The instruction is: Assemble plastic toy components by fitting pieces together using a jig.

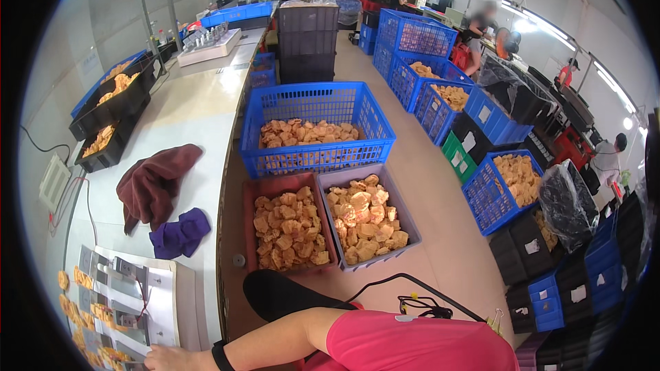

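Observation:
My right hand [170, 360] reaches in at the lower left edge, a black band round its wrist and a pink sleeve on its upper arm. It is beside a white bench device [180, 302] with metal blocks and wires. Several tan, lumpy pieces [81, 278] lie in and along this device; I cannot make out their kind. The fingers are cut off and hidden, so whether they hold anything does not show. My left hand is out of view.
A purple cloth [180, 233] and a brown cloth [155, 185] lie on the white bench [206, 144]. Beside it stand a red crate [333, 251], a grey crate [412, 233] and a blue basket [316, 159], all with tan pieces. Stacked crates [481, 206] line the aisle's right; people work farther back.

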The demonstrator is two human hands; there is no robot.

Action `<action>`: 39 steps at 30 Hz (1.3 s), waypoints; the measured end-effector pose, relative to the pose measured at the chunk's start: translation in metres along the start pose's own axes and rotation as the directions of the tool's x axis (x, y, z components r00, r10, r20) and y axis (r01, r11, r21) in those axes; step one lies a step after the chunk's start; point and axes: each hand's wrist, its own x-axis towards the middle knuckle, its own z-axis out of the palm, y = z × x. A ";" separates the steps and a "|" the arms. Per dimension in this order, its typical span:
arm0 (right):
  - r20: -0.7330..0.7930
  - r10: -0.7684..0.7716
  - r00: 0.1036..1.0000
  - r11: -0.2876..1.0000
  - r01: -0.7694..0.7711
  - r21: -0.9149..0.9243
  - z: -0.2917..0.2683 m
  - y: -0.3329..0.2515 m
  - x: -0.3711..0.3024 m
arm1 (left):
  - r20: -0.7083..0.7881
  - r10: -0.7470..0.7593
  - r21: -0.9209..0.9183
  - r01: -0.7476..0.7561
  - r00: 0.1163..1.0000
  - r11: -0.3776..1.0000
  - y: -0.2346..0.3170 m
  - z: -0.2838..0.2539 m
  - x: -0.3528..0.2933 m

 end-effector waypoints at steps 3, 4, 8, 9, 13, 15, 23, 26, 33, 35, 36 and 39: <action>-0.016 -0.006 1.000 1.000 0.006 0.006 0.002 0.001 0.000 | 0.003 0.020 -0.006 -0.020 1.000 1.000 0.000 0.000 0.000; -0.019 -0.008 1.000 1.000 0.009 0.009 0.002 0.001 0.000 | 0.006 0.013 0.004 -0.013 1.000 1.000 0.000 0.000 -0.001; 0.009 -0.008 1.000 1.000 0.008 -0.002 -0.001 0.001 -0.001 | 0.014 -0.018 0.045 0.017 1.000 0.999 0.004 -0.001 0.000; 0.010 -0.007 1.000 1.000 0.007 -0.001 -0.002 0.001 -0.001 | 0.015 -0.019 0.045 0.019 1.000 0.999 0.004 -0.001 0.000; 0.018 0.006 1.000 1.000 -0.006 0.003 -0.002 0.000 0.000 | 0.047 -0.064 0.040 0.062 0.997 0.997 0.005 -0.004 0.000; 0.005 -0.003 1.000 1.000 0.003 0.006 -0.003 -0.001 0.000 | 0.054 -0.090 0.044 0.088 0.994 0.995 0.005 -0.005 0.000; 0.029 0.018 0.999 0.999 -0.016 -0.042 -0.001 -0.001 -0.001 | 0.065 -0.114 -0.001 0.114 0.991 0.993 0.012 -0.004 -0.001; -0.010 0.015 1.000 1.000 -0.015 -0.009 -0.002 -0.001 -0.001 | 0.057 -0.139 0.001 0.139 0.989 0.990 0.014 -0.003 -0.001; -0.007 -0.008 1.000 1.000 0.007 -0.022 0.001 -0.003 -0.001 | 0.040 -0.104 0.011 0.104 0.994 0.995 0.008 -0.006 -0.004; 0.003 0.002 1.000 0.999 -0.002 -0.033 -0.001 -0.001 -0.002 | 0.045 -0.116 0.039 0.115 0.992 0.993 0.014 -0.004 -0.001; 0.001 0.006 1.000 0.999 -0.006 -0.032 -0.002 0.001 -0.002 | 0.049 -0.116 0.041 0.114 0.992 0.993 0.014 -0.003 0.000; -0.004 -0.006 1.000 1.000 0.006 -0.009 0.003 -0.002 -0.002 | 0.041 -0.084 0.018 0.083 0.996 0.996 0.011 -0.004 -0.001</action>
